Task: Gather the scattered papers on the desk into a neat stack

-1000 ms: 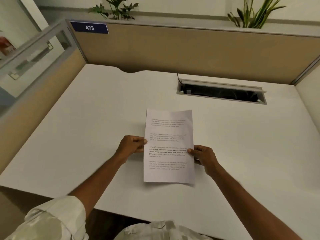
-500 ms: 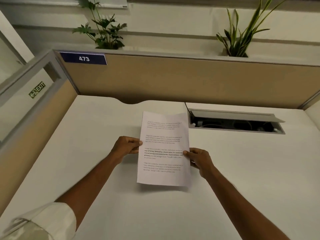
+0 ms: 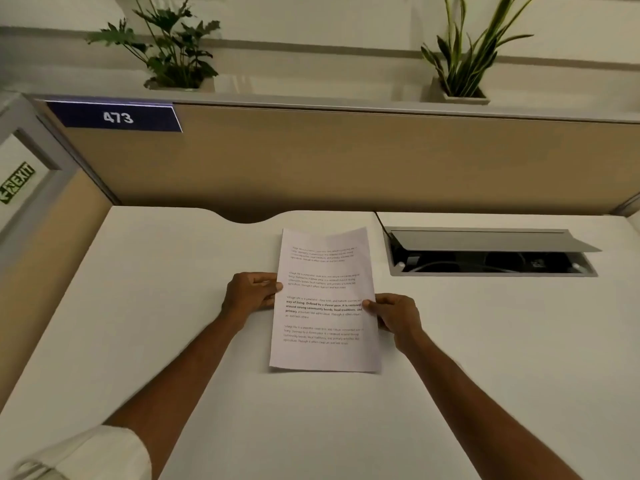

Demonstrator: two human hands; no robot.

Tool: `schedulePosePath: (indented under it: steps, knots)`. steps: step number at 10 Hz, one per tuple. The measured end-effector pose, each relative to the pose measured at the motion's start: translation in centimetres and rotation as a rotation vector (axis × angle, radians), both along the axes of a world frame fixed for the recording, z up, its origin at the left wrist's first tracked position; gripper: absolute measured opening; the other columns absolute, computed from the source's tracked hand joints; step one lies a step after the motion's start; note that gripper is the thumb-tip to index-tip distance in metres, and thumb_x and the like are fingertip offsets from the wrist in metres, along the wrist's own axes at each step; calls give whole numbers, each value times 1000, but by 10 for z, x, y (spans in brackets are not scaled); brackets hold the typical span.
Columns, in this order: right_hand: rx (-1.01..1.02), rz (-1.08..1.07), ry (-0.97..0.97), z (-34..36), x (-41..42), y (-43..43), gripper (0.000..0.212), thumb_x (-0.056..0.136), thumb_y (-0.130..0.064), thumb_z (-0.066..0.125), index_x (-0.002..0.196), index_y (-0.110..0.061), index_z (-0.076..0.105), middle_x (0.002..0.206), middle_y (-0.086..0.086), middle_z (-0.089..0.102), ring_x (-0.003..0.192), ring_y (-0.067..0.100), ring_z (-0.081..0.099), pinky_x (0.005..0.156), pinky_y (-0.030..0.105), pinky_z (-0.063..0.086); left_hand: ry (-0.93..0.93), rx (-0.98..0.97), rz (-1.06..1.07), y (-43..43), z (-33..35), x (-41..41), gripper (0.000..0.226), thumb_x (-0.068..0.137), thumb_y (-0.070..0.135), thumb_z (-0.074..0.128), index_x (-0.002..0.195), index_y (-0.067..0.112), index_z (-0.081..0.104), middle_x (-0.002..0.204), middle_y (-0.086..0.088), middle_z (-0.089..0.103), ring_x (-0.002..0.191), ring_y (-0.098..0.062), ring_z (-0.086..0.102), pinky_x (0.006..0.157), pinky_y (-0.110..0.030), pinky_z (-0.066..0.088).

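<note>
A stack of white printed papers point(image 3: 325, 355) is held in the middle of the white desk point(image 3: 138, 306), its edges squared and only the top sheet with several paragraphs of text showing. My left hand point(image 3: 251, 293) pinches the stack's left edge. My right hand point(image 3: 394, 315) pinches its right edge a little lower. The stack's bottom edge casts a thin shadow on the desk; I cannot tell whether it rests flat or is slightly raised. How many sheets lie under the top one is hidden.
An open cable tray with a raised grey lid point(image 3: 491, 251) is sunk in the desk right of the papers. A tan partition point(image 3: 381, 161) with a blue "473" label point(image 3: 117, 117) walls the back; another panel closes the left. Two potted plants point(image 3: 173, 53) stand above.
The papers and both hands have shifted farther across the desk toward the partition, and my view has tilted up. The grip on both edges is unchanged.
</note>
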State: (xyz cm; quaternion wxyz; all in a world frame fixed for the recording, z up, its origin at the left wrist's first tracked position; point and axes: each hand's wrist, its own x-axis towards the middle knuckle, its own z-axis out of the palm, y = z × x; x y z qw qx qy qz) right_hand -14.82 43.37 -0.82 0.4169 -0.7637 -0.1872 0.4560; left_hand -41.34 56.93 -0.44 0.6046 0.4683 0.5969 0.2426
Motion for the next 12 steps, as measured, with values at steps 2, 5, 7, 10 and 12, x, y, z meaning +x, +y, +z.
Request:
schedulePosePath:
  steps: [2, 5, 7, 10, 12]
  knots:
    - [10, -66, -55, -2, 5, 5, 15, 88, -16, 83, 96, -5, 77, 90, 6, 81, 75, 27, 75, 68, 30, 61, 21, 36, 43, 7, -7, 8, 30, 83, 6, 81, 111, 3, 68, 98, -14, 75, 79, -25, 76, 61, -25, 63]
    - [78, -182, -189, -8, 5, 8, 22, 91, -12, 80, 113, -8, 79, 93, 1, 77, 77, 17, 69, 75, 25, 58, 72, 112, 100, 10, -14, 16, 24, 80, 4, 83, 103, 1, 76, 87, -10, 78, 68, -16, 77, 67, -33, 65]
    - [67, -202, -233, -13, 1, 12, 22, 91, -13, 79, 113, -8, 80, 102, 5, 78, 90, 27, 73, 97, 42, 60, 186, 202, 87, 11, -16, 21, 20, 82, 7, 81, 100, -2, 77, 87, -14, 78, 70, -23, 77, 71, -39, 66]
    - [66, -210, -248, -14, -2, 12, 22, 91, -13, 79, 112, -9, 80, 97, 0, 76, 93, 26, 73, 98, 41, 59, 270, 217, 62, 9, -9, 24, 18, 83, 9, 81, 99, -1, 77, 94, -16, 78, 75, -28, 78, 66, -31, 65]
    - [47, -214, -283, -4, -4, 8, 22, 97, -18, 73, 114, -7, 80, 110, 12, 79, 100, 33, 73, 100, 44, 58, 303, 195, 75, 3, 2, 26, 31, 84, 18, 82, 108, 0, 74, 103, -18, 77, 87, -33, 76, 85, -47, 62]
